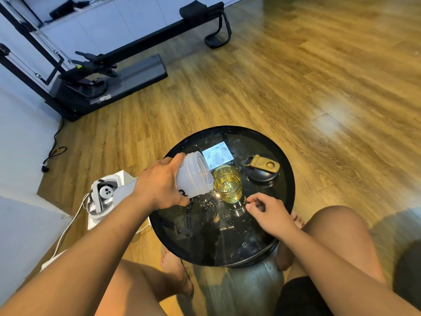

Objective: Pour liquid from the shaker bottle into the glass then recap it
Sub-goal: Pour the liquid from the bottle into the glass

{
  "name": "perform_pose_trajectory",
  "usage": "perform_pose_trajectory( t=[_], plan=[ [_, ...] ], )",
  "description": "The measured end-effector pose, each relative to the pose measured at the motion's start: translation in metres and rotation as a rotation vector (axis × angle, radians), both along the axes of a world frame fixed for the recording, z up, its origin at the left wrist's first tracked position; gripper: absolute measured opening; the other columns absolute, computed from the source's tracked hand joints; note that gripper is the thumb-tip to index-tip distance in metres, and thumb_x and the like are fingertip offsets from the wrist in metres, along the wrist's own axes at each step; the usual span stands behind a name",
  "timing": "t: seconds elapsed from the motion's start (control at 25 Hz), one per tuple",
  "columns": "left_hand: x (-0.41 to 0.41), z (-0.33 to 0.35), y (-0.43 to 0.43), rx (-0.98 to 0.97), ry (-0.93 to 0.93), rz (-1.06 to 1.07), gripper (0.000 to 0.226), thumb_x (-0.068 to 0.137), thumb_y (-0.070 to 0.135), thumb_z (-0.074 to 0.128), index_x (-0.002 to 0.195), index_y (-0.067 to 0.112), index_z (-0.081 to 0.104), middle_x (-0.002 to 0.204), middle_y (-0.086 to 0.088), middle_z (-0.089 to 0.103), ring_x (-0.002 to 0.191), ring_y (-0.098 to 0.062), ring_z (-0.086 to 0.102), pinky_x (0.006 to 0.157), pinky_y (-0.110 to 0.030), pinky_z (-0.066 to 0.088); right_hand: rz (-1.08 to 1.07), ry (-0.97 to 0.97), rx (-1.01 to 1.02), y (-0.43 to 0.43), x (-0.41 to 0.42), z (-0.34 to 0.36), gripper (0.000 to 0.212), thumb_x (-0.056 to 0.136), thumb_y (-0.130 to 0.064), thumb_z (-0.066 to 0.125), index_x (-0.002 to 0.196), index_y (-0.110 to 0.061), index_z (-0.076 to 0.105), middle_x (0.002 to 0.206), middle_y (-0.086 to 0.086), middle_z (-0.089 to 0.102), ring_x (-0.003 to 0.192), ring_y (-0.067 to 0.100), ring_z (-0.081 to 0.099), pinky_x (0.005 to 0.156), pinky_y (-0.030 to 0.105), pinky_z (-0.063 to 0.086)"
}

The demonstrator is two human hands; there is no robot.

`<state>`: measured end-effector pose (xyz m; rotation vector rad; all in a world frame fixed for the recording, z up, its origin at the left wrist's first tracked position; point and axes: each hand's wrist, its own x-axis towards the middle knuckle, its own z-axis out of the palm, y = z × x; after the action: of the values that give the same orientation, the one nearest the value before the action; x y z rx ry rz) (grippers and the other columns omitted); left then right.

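Observation:
My left hand (159,182) grips a translucent white shaker bottle (194,173), tipped almost flat with its open mouth over the rim of a clear glass (227,184). The glass stands on the round black table (289,179) and holds yellow liquid nearly to the top. My right hand (267,212) rests on the table at the foot of the glass, fingertips touching its base, fingers curled loosely. The bottle's black cap with a gold flip lid (263,171) lies on the table to the right of the glass, apart from it.
A square reflection of light (217,156) shows on the table's glossy top behind the glass. A white box with a headset and cable (103,196) sits on the wooden floor to the left. Black exercise equipment (102,71) stands farther back. My bare knees flank the table.

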<state>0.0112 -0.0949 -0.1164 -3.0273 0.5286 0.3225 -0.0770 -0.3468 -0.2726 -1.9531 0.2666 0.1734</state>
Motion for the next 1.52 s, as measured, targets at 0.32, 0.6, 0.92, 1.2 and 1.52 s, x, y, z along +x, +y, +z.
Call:
perform_pose_trajectory(
  t=[0.32, 0.6, 0.92, 1.2, 1.52],
  plan=[
    [0.0009, -0.0008, 0.0007, -0.004, -0.001, -0.004, 0.107, 0.051, 0.055, 0.087, 0.139, 0.035, 0.028, 0.112, 0.002, 0.056, 0.102, -0.026, 0.056, 0.082, -0.045, 0.055, 0.007, -0.005, 0.001, 0.0, -0.0008, 0.0024, 0.006, 0.087, -0.028, 0.065, 0.093, -0.027, 0.067, 0.078, -0.006, 0.067, 0.064, 0.003, 0.056, 0.063, 0.011, 0.042],
    [0.0007, 0.0007, -0.0015, 0.002, -0.009, 0.0, 0.108, 0.051, 0.054, 0.087, 0.14, 0.033, 0.03, 0.111, 0.002, 0.055, 0.101, -0.027, 0.055, 0.078, -0.039, 0.051, 0.006, -0.022, -0.005, -0.0001, -0.001, 0.0017, 0.004, 0.087, -0.027, 0.065, 0.091, -0.028, 0.067, 0.071, -0.008, 0.063, 0.06, 0.002, 0.054, 0.06, 0.005, 0.041],
    [0.0006, 0.0012, -0.0021, 0.007, -0.017, -0.004, 0.107, 0.051, 0.054, 0.087, 0.14, 0.032, 0.03, 0.111, 0.002, 0.056, 0.102, -0.027, 0.055, 0.078, -0.039, 0.05, 0.01, -0.022, -0.021, -0.0007, -0.0011, 0.0027, 0.006, 0.088, -0.028, 0.065, 0.093, -0.027, 0.068, 0.073, -0.008, 0.064, 0.063, 0.003, 0.055, 0.062, 0.005, 0.041],
    [0.0009, 0.001, -0.0008, 0.005, -0.032, -0.012, 0.106, 0.053, 0.053, 0.087, 0.14, 0.032, 0.031, 0.111, 0.001, 0.056, 0.101, -0.026, 0.056, 0.078, -0.039, 0.049, 0.006, -0.022, -0.022, -0.0005, -0.0012, 0.0032, 0.006, 0.087, -0.028, 0.065, 0.092, -0.027, 0.068, 0.07, -0.009, 0.062, 0.062, 0.003, 0.054, 0.062, 0.005, 0.041],
    [-0.0002, 0.0009, -0.0007, 0.008, -0.03, -0.013, 0.107, 0.053, 0.053, 0.087, 0.141, 0.032, 0.03, 0.113, 0.001, 0.056, 0.104, -0.027, 0.055, 0.081, -0.04, 0.051, 0.012, -0.017, -0.03, 0.0, -0.0017, 0.0056, 0.006, 0.088, -0.027, 0.065, 0.093, -0.027, 0.068, 0.067, -0.01, 0.06, 0.062, 0.003, 0.054, 0.062, 0.004, 0.04]
  ],
)
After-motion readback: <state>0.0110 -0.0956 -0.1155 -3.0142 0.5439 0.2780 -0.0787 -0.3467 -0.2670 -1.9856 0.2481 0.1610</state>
